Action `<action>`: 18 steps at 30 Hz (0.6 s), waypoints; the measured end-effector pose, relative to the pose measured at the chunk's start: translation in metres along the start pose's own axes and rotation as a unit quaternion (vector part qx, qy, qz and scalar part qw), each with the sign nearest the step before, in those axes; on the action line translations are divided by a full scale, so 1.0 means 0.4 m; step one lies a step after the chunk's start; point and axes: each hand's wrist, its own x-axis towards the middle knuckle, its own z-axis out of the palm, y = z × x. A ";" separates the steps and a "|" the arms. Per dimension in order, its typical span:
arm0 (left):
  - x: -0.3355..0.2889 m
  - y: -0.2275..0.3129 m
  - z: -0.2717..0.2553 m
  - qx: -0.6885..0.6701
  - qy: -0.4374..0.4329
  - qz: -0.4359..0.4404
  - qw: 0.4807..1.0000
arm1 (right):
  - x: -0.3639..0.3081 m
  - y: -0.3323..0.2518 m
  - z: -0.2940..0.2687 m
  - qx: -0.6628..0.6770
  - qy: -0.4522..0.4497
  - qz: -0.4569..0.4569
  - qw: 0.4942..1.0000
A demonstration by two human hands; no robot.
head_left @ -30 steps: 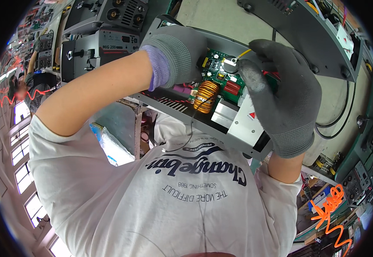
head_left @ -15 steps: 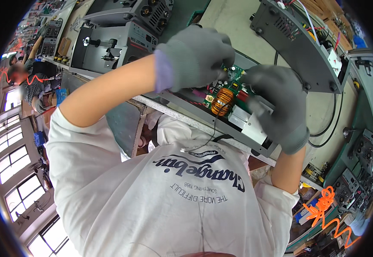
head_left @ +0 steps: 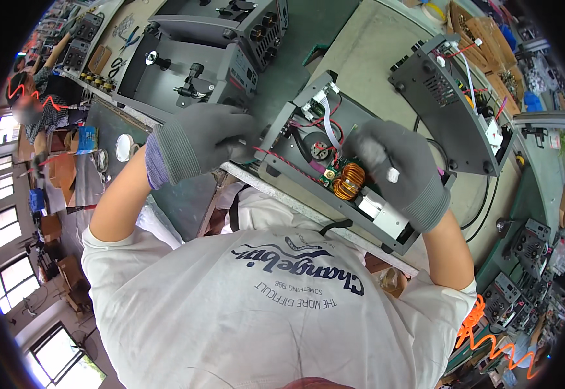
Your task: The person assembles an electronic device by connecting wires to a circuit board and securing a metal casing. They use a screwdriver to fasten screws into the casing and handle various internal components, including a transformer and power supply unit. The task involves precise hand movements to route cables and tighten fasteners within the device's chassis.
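Observation:
In front of me an open dark-grey metal chassis point(head_left: 295, 170) holds a green circuit board point(head_left: 329, 174), a copper-wound coil point(head_left: 349, 181), a round fan point(head_left: 320, 151) and a white ribbon cable point(head_left: 329, 123). My gloved left hand point(head_left: 208, 139) is curled beside the left end panel. A twisted red wire point(head_left: 289, 162) runs to its fingertips, but blur hides whether they grip it. Over the board, my gloved right hand point(head_left: 396, 170) is closed, with a small white plug point(head_left: 393, 175) at its fingers. It covers part of the board.
At left stand similar open grey housings point(head_left: 185, 74). On the right, another grey chassis point(head_left: 447, 104) has loose wires hanging from it. Wooden parts bins point(head_left: 490, 52) sit at the far right. Black cables point(head_left: 486, 201) loop over the bench beside me. Another person point(head_left: 36, 117) is at the far left.
My left hand has moved left, off the board and past the end panel. The fan and ribbon cable now show. The white plug that hung before my shirt is now at my right hand.

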 end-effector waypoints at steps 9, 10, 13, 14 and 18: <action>0.076 0.093 0.077 -0.423 0.168 -0.170 0.874 | 0.103 -0.021 0.098 -0.015 -0.032 0.038 0.999; 0.084 0.106 0.065 -0.436 0.156 -0.203 0.863 | 0.111 -0.024 0.097 0.004 -0.049 0.080 0.996; 0.098 0.065 0.123 -0.428 0.210 -0.163 0.864 | 0.120 -0.028 0.092 0.007 -0.071 0.131 0.989; 0.101 0.047 0.148 -0.417 0.243 -0.128 0.867 | 0.122 -0.028 0.092 -0.001 -0.075 0.135 0.988; 0.124 0.038 0.160 -0.244 0.348 -0.099 0.900 | 0.135 0.041 0.103 -0.029 -0.012 0.156 0.987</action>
